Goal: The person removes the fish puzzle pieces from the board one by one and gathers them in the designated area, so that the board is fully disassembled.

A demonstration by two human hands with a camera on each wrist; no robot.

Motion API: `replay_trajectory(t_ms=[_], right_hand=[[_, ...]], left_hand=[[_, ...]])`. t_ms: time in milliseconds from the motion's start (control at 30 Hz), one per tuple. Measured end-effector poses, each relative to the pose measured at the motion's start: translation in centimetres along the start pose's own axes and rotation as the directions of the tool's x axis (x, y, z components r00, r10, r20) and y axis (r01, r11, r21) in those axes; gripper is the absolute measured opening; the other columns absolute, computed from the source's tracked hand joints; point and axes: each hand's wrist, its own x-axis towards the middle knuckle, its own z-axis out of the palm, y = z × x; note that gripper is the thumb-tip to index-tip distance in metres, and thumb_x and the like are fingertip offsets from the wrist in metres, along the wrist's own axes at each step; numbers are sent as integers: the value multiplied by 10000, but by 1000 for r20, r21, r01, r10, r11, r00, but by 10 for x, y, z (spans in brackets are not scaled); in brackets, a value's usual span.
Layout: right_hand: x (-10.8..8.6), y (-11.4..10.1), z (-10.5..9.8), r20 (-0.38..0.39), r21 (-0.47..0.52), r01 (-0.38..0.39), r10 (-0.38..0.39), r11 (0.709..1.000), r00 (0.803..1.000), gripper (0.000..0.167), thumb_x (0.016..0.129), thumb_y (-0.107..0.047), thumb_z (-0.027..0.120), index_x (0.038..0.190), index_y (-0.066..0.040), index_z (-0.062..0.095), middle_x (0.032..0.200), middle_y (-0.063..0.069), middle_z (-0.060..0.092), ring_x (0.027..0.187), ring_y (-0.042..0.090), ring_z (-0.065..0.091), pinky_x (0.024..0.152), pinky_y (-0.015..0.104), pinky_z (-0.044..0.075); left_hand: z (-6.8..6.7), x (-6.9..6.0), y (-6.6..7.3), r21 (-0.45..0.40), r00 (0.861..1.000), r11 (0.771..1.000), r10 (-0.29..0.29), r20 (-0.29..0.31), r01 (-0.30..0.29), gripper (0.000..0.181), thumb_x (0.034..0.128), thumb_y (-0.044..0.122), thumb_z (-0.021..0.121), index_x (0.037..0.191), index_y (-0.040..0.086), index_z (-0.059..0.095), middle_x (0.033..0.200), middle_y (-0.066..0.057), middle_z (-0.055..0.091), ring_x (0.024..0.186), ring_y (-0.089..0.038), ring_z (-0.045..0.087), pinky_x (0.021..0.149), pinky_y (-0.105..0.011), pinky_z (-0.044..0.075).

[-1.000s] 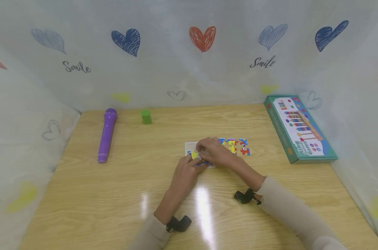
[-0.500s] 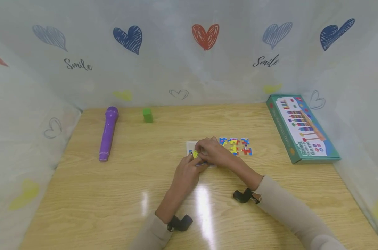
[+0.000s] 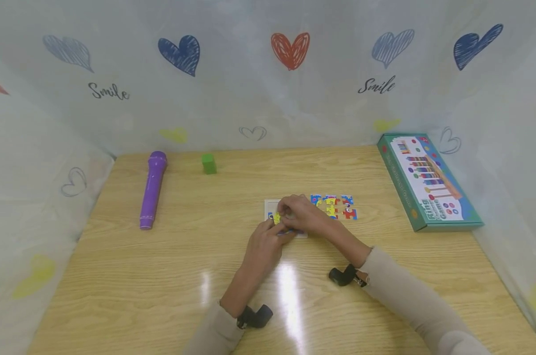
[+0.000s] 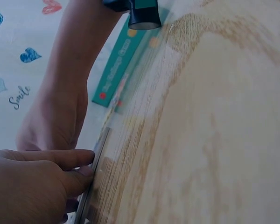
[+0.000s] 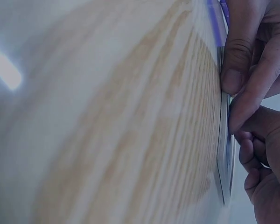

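My left hand [image 3: 263, 246] grips the near edge of a small white-framed puzzle tray [image 3: 269, 205]. Its thumb [image 5: 234, 80] lies at the tray's edge while the index finger reaches over the top. Above the tray, my right hand [image 3: 307, 215] has curled fingers and pinches a puzzle piece at the surface; that piece is mostly hidden by both hands. Yellow and blue pieces [image 3: 276, 218] show inside the tray. Right of it lie several loose puzzle pieces [image 3: 350, 214] in red, yellow and blue, partly covered by the right hand.
A purple toy microphone [image 3: 152, 192] lies at the left of the wooden table [image 3: 184, 276]. Near the back edge stands a green block [image 3: 209, 164]. A green game box [image 3: 429, 185] lies at the right. Curtains with hearts hang around the back and sides.
Both hands keep nearly the same place at the tray, with only slight finger movement. The head view has shifted a little.
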Motion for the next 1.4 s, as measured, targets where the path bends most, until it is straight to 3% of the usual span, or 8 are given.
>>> replay_trajectory(t_ms=[600, 900, 1033, 1233, 1400], right_hand=[[-5, 3, 0, -60, 24, 46, -45, 999, 997, 159, 838, -38, 692, 995, -52, 672, 949, 23, 694, 874, 159, 650, 943, 439, 439], [-5, 1, -5, -123, 57, 29, -21, 998, 992, 121, 846, -30, 684, 953, -86, 676, 920, -30, 662, 841, 158, 540, 892, 386, 420], [-8, -1, -9, -125, 63, -7, 15, 998, 992, 126, 848, -31, 689, 957, -92, 673, 925, -33, 650, 850, 168, 527, 843, 364, 435], [-12, 1, -17, -154, 16, -19, 21, 1000, 988, 159, 840, -29, 703, 990, -67, 667, 929, 5, 643, 854, 185, 536, 843, 369, 418], [-16, 6, -21, -175, -30, 2, -7, 1000, 985, 148, 830, -24, 695, 972, -55, 671, 916, 11, 662, 845, 178, 554, 881, 396, 416]], left_hand=[[2, 3, 1, 7, 1000, 1000, 7, -18, -7, 338, 834, 39, 767, 1071, 278, 800, 1159, 42, 723, 748, -142, 429, 723, -235, 408], [1, 4, 1, 44, 1000, 999, 18, -26, -16, 376, 822, 51, 787, 1095, 309, 788, 1125, 80, 727, 700, -123, 384, 674, -217, 380], [1, 4, 1, 26, 999, 999, 27, -43, -26, 338, 825, 55, 784, 1067, 292, 802, 1051, 80, 733, 736, -136, 448, 698, -229, 411], [1, 3, -1, -41, 999, 999, 7, -45, -9, 255, 845, 126, 794, 1055, 269, 809, 1003, 67, 728, 746, -150, 475, 689, -234, 412], [0, 2, -2, -20, 1000, 1000, 6, -17, -7, 332, 828, 58, 782, 1077, 277, 801, 1027, 66, 726, 773, -153, 491, 743, -248, 442]])
